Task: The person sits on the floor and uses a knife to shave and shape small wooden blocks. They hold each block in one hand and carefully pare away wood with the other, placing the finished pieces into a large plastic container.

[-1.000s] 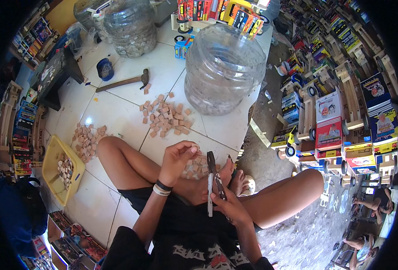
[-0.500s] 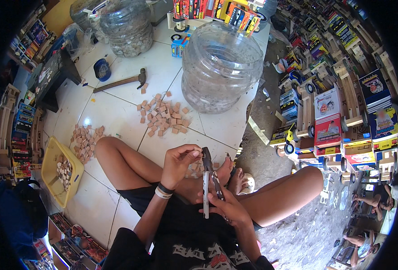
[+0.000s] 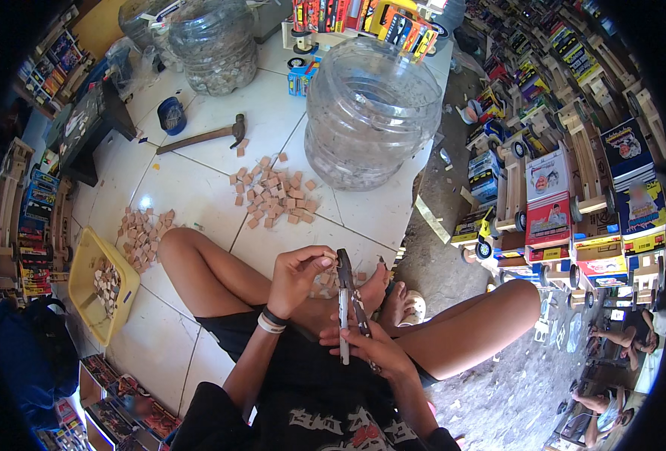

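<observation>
My right hand (image 3: pixel 378 347) is wrapped round the handles of dark pliers (image 3: pixel 344 282), one of which has a pale grip. Their jaws point away from me, above my crossed legs. Beside the jaws my left hand (image 3: pixel 295 276) is closed in a pinch on a small wooden block (image 3: pixel 330 257), mostly covered by the fingertips. Whether the jaws touch the block I cannot tell. Beyond my hands lies a pile of small wooden blocks (image 3: pixel 276 194) on the white tiles. Another pile of blocks (image 3: pixel 143 233) lies left of my knee.
A yellow basin (image 3: pixel 133 289) with small pieces inside stands at the left. Farther off are a hammer (image 3: pixel 205 137), a blue cup (image 3: pixel 171 116) and a big clear plastic container (image 3: pixel 370 113). Wooden toy trucks (image 3: pixel 551 195) are stacked along the right. Other people sit at the far right.
The fingers of my right hand have loosened and stretched farther left across the pliers' handles. My left hand remains near the jaws, with its pinch slightly shifted.
</observation>
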The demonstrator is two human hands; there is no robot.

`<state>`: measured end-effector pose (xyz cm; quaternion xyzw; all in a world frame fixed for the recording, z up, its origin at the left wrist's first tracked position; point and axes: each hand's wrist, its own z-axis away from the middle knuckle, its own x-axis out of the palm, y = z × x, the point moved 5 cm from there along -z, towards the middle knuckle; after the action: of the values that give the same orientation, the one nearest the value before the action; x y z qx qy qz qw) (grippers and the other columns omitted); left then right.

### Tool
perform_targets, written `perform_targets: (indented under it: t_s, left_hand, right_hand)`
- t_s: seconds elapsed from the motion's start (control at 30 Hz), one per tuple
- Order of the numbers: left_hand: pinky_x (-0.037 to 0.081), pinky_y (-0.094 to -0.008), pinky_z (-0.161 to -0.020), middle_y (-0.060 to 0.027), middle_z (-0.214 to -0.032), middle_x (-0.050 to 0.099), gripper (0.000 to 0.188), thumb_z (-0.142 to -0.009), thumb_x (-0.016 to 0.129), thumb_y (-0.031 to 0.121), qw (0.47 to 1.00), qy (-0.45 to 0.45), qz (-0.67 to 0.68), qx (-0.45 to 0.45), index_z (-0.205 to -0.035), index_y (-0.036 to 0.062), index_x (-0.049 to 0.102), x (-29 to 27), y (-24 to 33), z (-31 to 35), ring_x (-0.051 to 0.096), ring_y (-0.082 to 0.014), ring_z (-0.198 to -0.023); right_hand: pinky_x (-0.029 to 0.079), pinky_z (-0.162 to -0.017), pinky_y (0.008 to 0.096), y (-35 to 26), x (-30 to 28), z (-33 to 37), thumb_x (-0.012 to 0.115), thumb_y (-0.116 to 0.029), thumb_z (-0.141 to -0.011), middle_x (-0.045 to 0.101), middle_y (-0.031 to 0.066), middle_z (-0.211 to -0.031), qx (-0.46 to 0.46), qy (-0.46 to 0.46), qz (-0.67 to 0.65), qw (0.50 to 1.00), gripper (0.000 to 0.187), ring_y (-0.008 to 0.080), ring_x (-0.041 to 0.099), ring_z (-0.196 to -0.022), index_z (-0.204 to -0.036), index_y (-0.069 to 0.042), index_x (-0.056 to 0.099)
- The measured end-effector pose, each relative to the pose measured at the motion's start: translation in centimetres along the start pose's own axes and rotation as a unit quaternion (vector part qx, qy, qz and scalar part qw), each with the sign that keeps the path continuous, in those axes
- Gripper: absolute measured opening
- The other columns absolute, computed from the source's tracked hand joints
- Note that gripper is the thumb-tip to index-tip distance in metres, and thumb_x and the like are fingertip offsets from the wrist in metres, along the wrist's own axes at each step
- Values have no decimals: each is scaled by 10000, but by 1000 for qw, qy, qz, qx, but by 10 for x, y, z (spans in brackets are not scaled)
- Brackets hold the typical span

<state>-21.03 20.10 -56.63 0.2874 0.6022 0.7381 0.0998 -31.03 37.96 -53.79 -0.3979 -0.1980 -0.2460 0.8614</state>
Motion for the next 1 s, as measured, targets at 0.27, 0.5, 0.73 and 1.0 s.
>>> perform_targets:
  t_s: [0.27,0.5,0.73,1.0]
  left_hand:
    - [554,-278,-914,-66,-1038,755,149,-980,674,-9,1000,-23,-10,-11,-1107,-65,728,0,0,4,680,-111,-974]
    - [583,-314,-902,-87,-1049,745,196,-1022,655,88,996,62,-59,-1,-1171,-24,716,-21,-7,-11,692,-147,-1000]
    - [565,-298,-811,-119,-1068,737,312,-910,678,-12,952,282,-111,-38,-1220,-14,651,-72,-63,-44,712,-183,-985]
    - [560,-451,-847,-166,-952,677,291,-804,759,70,837,11,-540,89,-1086,59,688,-28,-106,-50,678,-366,-907]
  right_hand:
    - [529,-726,363,34,-7,-10,623,-169,-1037,625,61,-903,-11,72,48,996,322,188,661,-829,-1318,-44,531]
    - [520,-848,496,21,-34,-8,630,-215,-1011,653,318,-1072,-66,272,371,885,425,517,656,-997,-1360,-15,492]
    - [481,-996,455,21,-45,-6,609,-171,-1007,650,303,-1193,-132,252,346,894,437,456,638,-1148,-1394,-2,496]
    - [500,-931,439,24,-48,-13,630,-186,-1000,668,255,-1082,-152,243,317,904,418,369,663,-1023,-1340,34,525]
